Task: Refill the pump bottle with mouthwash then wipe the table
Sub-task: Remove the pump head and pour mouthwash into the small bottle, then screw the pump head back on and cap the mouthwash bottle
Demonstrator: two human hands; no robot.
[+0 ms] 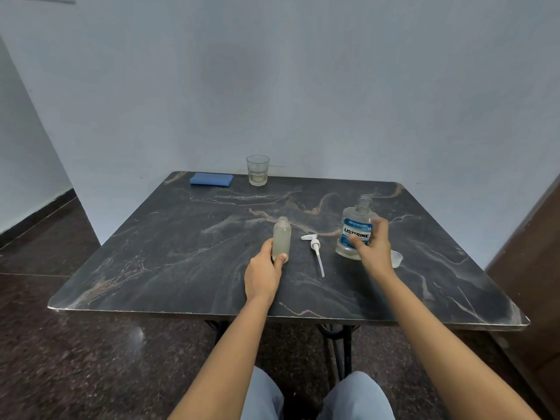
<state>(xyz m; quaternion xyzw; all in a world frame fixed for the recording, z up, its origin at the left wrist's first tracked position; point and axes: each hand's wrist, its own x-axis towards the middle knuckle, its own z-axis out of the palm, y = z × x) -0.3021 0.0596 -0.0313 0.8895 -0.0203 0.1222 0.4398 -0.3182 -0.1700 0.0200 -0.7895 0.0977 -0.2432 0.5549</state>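
A small frosted pump bottle (281, 237) stands upright and uncapped near the middle of the dark marble table (181, 253). My left hand (263, 274) grips its lower part. Its white pump head (315, 251) with the long tube lies flat on the table just to the right. My right hand (373, 247) is wrapped around the clear Listerine mouthwash bottle (354, 228), which is uncapped and stands on the table at the right. A clear cap (396, 258) lies behind my right hand, partly hidden.
A folded blue cloth (211, 179) lies at the table's far left edge. A glass tumbler (258, 170) with a little liquid stands beside it at the back. A brown wooden panel (533, 253) rises at the right. My knees are under the table's front edge.
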